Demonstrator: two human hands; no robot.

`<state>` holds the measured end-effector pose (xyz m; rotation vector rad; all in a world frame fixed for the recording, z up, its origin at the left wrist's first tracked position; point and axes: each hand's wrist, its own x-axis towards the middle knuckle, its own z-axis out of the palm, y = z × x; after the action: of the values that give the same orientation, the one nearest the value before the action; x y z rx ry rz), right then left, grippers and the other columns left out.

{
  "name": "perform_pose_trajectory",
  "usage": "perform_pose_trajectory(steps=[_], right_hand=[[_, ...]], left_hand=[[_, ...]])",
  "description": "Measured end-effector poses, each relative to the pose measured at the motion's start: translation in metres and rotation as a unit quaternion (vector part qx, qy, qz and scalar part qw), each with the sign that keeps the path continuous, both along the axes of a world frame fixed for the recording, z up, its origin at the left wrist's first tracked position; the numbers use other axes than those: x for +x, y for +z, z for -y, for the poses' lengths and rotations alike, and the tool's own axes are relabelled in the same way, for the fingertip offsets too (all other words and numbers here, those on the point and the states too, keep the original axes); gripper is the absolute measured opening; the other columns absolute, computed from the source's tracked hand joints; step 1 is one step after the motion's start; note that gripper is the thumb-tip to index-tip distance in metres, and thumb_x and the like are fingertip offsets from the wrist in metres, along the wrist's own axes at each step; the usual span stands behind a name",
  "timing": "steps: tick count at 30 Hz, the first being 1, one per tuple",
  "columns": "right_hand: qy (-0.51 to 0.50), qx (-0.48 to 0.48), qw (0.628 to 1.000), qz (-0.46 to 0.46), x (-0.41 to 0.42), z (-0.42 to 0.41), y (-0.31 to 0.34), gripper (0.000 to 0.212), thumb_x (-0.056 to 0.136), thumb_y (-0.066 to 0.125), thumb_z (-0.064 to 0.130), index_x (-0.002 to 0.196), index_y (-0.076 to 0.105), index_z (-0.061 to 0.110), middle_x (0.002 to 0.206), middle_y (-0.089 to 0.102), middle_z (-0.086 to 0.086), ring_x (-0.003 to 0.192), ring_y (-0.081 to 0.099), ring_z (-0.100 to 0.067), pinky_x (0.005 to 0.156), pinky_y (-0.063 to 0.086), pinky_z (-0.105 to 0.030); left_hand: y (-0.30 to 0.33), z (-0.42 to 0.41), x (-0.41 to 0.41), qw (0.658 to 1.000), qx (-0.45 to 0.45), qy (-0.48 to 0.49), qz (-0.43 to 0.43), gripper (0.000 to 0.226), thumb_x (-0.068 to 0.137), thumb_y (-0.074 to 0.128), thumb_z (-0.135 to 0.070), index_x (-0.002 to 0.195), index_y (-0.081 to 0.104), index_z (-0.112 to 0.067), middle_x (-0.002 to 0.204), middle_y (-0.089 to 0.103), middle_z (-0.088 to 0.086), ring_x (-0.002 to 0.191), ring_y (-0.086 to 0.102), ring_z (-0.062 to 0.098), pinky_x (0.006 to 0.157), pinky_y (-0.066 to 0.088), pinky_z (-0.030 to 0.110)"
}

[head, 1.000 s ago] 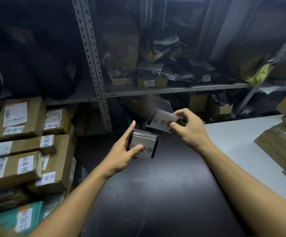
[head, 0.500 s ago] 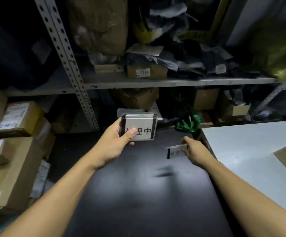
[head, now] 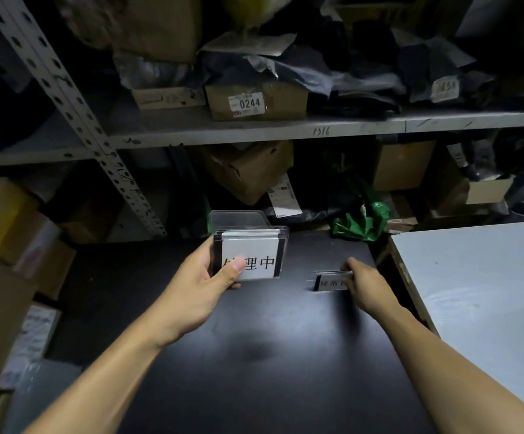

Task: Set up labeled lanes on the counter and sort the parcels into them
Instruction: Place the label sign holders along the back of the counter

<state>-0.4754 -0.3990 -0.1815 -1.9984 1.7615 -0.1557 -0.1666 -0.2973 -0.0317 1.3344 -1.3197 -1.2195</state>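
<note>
Black counter (head: 254, 355): landmark; bare dark top nearest me.
Left hand (head: 198, 286): above the counter's middle, thumb and fingers curled round a stack of sign holders (head: 249, 245).
Stack risk: loose clear holders could slide apart if the grip slackens.
Right hand (head: 362, 285): at the counter's far right, pinching a single lane sign (head: 329, 281) standing on the surface.
Sign risk: may tip if released unsteady; sits close to the edge gap beside the white table (head: 479, 292).
Parcels (head: 10, 245): left of the counter, unsorted.

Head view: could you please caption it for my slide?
Right hand stands a label sign on the black counter; left hand holds the remaining signs.
</note>
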Motion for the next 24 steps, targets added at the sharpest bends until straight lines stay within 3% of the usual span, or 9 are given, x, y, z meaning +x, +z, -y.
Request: perform_pose_trajectory(steps=[7,11,14,16,18,20,22,24], right_hand=[[0.0,0.01,1.0,0.011,0.003,0.008,-0.003,0.018,0.093,0.061,0.01,0.109,0.055,0.012,0.112,0.066,-0.011,0.102,0.061,-0.032,0.073,0.04,-0.032],[-0.012,0.027,1.0,0.007,0.008,0.004,0.018,0.043,0.093,0.051,0.002,0.133,0.05,0.015,0.136,0.058,-0.015,0.117,0.058,-0.033,0.09,0.048,-0.038],[-0.024,-0.037,0.995,0.084,0.028,-0.004,0.07,0.049,0.094,0.048,-0.002,0.141,0.049,0.013,0.139,0.058,-0.012,0.115,0.06,-0.029,0.091,0.045,-0.027],[-0.02,-0.105,0.98,0.171,0.051,-0.012,0.12,0.043,0.096,0.048,0.0,0.136,0.054,0.015,0.125,0.066,-0.007,0.092,0.065,-0.015,0.078,0.044,-0.014],[0.011,-0.154,0.952,0.262,0.079,-0.028,0.175,0.038,0.097,0.048,0.001,0.129,0.058,0.02,0.114,0.069,0.002,0.091,0.063,-0.004,0.082,0.049,-0.015],[0.07,-0.169,0.929,0.322,0.106,-0.052,0.229,0.036,0.098,0.05,0.004,0.124,0.06,0.027,0.109,0.069,0.009,0.1,0.065,-0.004,0.09,0.05,-0.019],[0.147,-0.151,0.934,0.29,0.13,-0.079,0.276,0.028,0.1,0.051,0.014,0.122,0.061,0.03,0.11,0.068,0.012,0.102,0.064,-0.002,0.09,0.048,-0.017],[0.219,-0.086,0.95,0.204,0.151,-0.105,0.31,0.024,0.103,0.048,0.028,0.123,0.062,0.03,0.111,0.066,0.014,0.104,0.061,0.0,0.09,0.047,-0.019]], left_hand=[[0.005,0.0,0.0,1.0,0.0,-0.005,0.007,0.036,0.085,0.057,-0.028,0.121,0.054,-0.03,0.111,0.071,-0.023,0.103,0.067,0.002,0.074,0.056,0.022],[0.013,-0.005,0.002,1.0,-0.003,-0.011,0.009,0.035,0.084,0.057,-0.029,0.119,0.054,-0.031,0.108,0.07,-0.025,0.1,0.067,-0.001,0.073,0.056,0.021],[0.022,-0.012,0.005,1.0,-0.01,-0.016,0.008,0.033,0.086,0.056,-0.028,0.118,0.054,-0.03,0.106,0.071,-0.026,0.097,0.066,-0.002,0.072,0.055,0.02],[0.03,-0.02,0.007,1.0,-0.01,-0.016,0.008,0.028,0.092,0.056,-0.02,0.118,0.054,-0.03,0.105,0.071,-0.025,0.098,0.066,-0.002,0.072,0.055,0.02],[0.041,-0.029,0.01,1.0,-0.012,-0.018,0.013,0.029,0.097,0.056,-0.011,0.117,0.055,-0.031,0.107,0.071,-0.022,0.1,0.065,-0.001,0.075,0.055,0.02],[0.055,-0.04,0.015,0.999,-0.026,-0.021,0.022,0.031,0.098,0.056,-0.009,0.118,0.055,-0.033,0.111,0.07,-0.017,0.106,0.065,0.0,0.083,0.055,0.021],[0.071,-0.054,0.022,0.998,-0.038,-0.031,0.025,0.031,0.098,0.056,-0.01,0.118,0.055,-0.034,0.114,0.068,-0.014,0.107,0.064,-0.002,0.087,0.055,0.022],[0.088,-0.07,0.03,0.998,-0.036,-0.041,0.019,0.029,0.098,0.056,-0.012,0.117,0.054,-0.035,0.112,0.068,-0.011,0.1,0.064,-0.001,0.078,0.055,0.021]])
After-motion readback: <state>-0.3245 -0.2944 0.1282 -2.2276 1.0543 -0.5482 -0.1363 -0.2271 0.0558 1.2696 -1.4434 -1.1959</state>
